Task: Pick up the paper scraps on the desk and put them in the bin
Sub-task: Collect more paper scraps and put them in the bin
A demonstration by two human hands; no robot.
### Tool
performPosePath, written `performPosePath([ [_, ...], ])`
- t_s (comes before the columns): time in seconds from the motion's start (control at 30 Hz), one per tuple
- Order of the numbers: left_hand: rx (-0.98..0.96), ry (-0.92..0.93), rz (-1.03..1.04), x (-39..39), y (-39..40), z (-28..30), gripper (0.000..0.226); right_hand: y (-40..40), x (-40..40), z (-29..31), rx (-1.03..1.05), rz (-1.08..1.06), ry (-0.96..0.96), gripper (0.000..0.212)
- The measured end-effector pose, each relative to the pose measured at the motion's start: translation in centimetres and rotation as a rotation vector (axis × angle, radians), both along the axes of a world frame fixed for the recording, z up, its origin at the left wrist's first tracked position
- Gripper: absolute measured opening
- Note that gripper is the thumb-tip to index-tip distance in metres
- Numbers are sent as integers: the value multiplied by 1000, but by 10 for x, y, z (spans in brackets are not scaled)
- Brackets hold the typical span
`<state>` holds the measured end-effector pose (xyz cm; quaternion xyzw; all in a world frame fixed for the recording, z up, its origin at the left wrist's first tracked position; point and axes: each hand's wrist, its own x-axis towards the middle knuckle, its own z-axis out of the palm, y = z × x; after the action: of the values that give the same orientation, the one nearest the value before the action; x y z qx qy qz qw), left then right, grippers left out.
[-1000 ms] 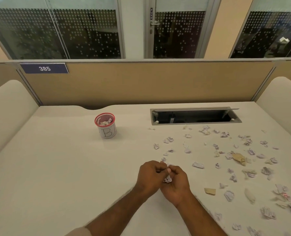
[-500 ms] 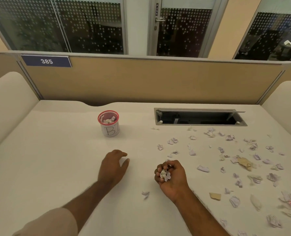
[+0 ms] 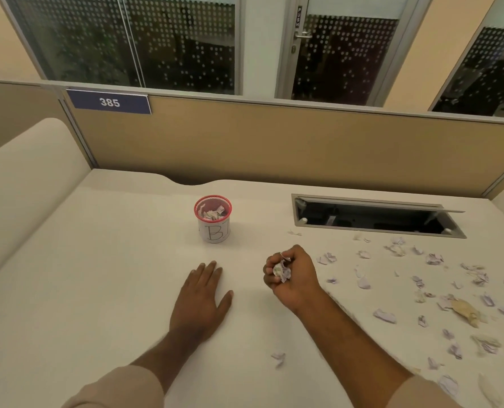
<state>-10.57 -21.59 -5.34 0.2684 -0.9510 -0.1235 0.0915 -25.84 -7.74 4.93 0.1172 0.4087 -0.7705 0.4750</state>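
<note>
The bin (image 3: 212,218), a small upright cup with a red mesh rim and a hand-lettered paper label, stands on the surface (image 3: 97,290) with scraps already inside it. From the right hand (image 3: 292,275) it lies at about ten o'clock, near but clearly apart, with bare surface between. That right hand is clenched round a wad of paper scraps (image 3: 283,270), which shows between the curled fingers. The left hand (image 3: 200,301) lies flat, palm down, fingers straight, holding nothing; the bin sits at roughly twelve o'clock from it. Both hands stand at a similar remove from the bin, but only the right carries a load, so the delivery appears to fall to it. Loose scraps (image 3: 433,284) lie scattered from two to four o'clock of the right hand, well apart from the bin. One stray scrap (image 3: 278,358) lies at six o'clock, between the forearms.
</note>
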Motion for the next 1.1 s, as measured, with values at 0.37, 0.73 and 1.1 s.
performPosePath([
  [0.37,-18,-10,-17,-2,-2,-3,70,-120,-40,58,55,32,231,6],
  [0.73,16,-18,-15,-5,-5,-12,80,-199,-47,59,427,213,884,32],
  [1.1,38,-8,-11,-5,-5,-11,79,-195,-50,48,802,529,1527,27],
])
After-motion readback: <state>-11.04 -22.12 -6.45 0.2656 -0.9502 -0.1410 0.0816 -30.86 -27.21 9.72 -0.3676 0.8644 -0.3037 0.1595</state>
